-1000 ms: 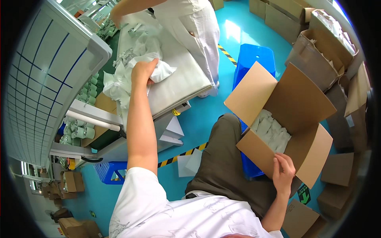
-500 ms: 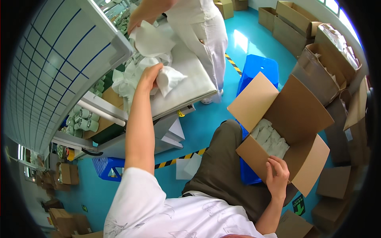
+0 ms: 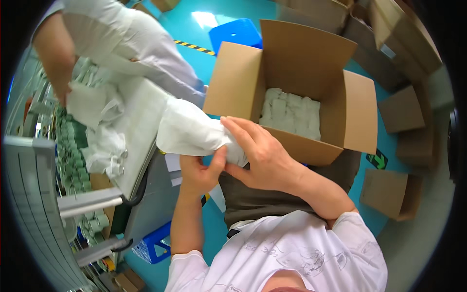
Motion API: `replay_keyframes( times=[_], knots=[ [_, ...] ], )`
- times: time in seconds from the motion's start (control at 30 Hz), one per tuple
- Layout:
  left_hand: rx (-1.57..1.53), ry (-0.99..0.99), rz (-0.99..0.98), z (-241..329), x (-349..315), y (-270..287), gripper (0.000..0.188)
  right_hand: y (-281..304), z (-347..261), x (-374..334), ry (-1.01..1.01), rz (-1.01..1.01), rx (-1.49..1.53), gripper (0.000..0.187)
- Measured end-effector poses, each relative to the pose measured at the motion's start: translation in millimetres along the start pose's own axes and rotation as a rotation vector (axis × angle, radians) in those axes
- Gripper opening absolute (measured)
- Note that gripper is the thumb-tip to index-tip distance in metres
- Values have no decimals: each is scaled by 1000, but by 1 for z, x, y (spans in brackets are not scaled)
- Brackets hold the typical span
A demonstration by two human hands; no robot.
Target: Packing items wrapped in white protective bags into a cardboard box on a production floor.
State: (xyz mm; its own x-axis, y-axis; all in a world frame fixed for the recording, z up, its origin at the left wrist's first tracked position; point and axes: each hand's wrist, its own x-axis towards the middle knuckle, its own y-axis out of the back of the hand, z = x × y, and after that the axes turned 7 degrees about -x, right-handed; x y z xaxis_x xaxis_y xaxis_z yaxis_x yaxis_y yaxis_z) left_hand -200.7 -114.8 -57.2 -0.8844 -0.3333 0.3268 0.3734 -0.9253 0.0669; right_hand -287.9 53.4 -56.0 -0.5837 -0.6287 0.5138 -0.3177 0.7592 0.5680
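White bag (image 3: 190, 130) is sitting in both hands just left of the open cardboard box (image 3: 311, 97), its near end touching the box's front flap. Further left of the box, a co-worker in white (image 3: 141, 46) is leaning over a table (image 3: 138, 131) heaped with more white bags (image 3: 95, 109). Left hand (image 3: 198, 171) is gripping the bag from below, thumb up and fingers closed around it. Right hand (image 3: 260, 153) is pressing on the bag's end, fingers curled over it. Inside the box, packed white bundles (image 3: 291, 112) are lying in rows.
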Motion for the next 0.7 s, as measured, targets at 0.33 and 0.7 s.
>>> replay_keyframes(
  times=[0.33, 0.7],
  knots=[
    [-165, 86, -170, -13, 53, -71, 28, 57, 42, 2, -187, 14, -192, 65],
    [713, -184, 117, -54, 129, 89, 19, 105, 216, 51, -881, -635, -174, 56]
  ],
)
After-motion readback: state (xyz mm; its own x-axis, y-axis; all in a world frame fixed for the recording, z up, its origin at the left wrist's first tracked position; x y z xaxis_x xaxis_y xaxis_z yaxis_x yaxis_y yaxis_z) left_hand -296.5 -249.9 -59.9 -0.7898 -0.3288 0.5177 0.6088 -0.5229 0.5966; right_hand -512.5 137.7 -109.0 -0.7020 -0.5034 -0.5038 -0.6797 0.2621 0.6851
